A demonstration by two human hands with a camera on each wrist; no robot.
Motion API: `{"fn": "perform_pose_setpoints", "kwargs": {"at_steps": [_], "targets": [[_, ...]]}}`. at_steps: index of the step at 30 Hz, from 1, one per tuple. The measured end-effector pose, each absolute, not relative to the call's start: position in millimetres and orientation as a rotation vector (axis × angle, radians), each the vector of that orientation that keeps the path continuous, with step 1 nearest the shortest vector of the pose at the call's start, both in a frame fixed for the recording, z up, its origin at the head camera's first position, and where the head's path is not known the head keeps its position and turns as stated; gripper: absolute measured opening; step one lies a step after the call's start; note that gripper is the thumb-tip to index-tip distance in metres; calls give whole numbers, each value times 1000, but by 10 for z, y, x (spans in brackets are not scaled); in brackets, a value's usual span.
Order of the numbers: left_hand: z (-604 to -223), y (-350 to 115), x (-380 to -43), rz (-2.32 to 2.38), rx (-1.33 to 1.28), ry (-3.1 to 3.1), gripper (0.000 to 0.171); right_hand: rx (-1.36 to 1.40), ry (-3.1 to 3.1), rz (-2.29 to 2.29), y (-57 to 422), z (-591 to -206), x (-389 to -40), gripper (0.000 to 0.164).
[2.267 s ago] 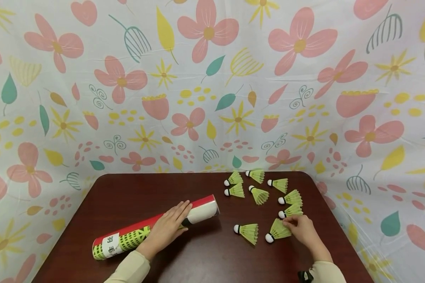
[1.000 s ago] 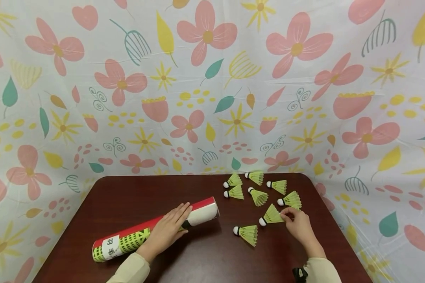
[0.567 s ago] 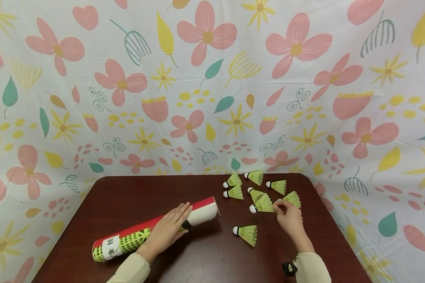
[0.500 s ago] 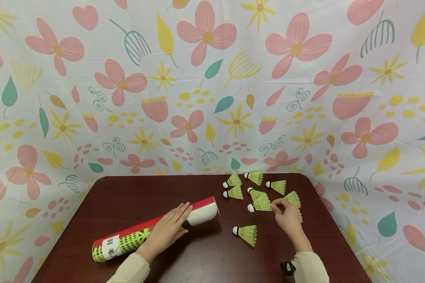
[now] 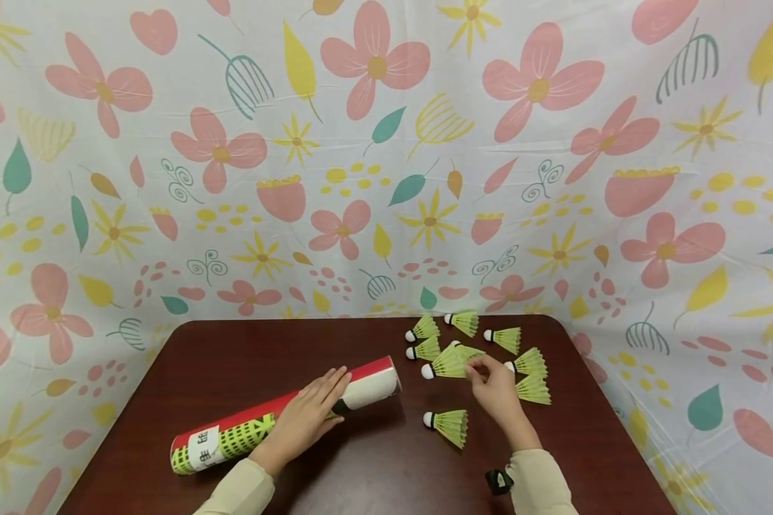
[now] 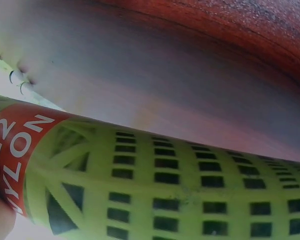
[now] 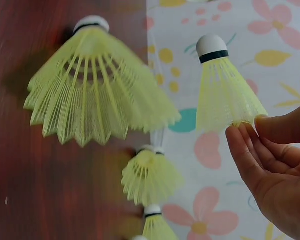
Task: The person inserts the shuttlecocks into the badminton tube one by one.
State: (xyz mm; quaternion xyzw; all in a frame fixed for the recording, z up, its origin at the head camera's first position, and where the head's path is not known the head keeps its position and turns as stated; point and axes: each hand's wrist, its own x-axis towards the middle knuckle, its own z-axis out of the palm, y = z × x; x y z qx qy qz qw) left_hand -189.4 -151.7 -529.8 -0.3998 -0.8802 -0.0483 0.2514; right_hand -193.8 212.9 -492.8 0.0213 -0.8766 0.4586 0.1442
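My right hand (image 5: 494,388) pinches a yellow shuttlecock (image 5: 449,363) by the rim of its skirt, between thumb and fingertips. Its white cork points left, toward the tube. The right wrist view shows the held shuttlecock (image 7: 225,95) cork up, with the hand (image 7: 280,175) at its lower edge. On the left, my left hand (image 5: 305,415) rests across a shuttlecock tube (image 5: 232,436), fingers laid straight over the top. In the left wrist view the tube (image 6: 155,185) shows a green grid print and a red band. The tube's right end faces the shuttlecocks.
Several more shuttlecocks lie on the dark wooden table (image 5: 386,472). One shuttlecock (image 5: 451,427) lies alone nearer the front; a pair (image 5: 535,386) is at the right, others (image 5: 464,322) toward the back edge. A flowered cloth (image 5: 361,157) hangs behind the table.
My right hand has carried the shuttlecock from the right side, first away from me, then leftward toward the tube's right end. The left hand and the tube have barely moved.
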Motion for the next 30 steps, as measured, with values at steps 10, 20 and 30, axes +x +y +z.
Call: {"fn": "perform_pose_setpoints", "kwargs": {"at_steps": [10, 20, 30], "targets": [[-5288, -1533, -1898, -122, -1092, -2376, 89, 153, -2510, 1370, 1840, -4876, -2019, 6], [-5270, -1511, -1913, -123, -1085, -2374, 89, 237, -2498, 1452, 1601, -4852, -2014, 7], [-5269, -1485, -1904, -122, -1084, -2375, 90, 282, -2481, 1483, 1429, -4918, -1997, 6]]}}
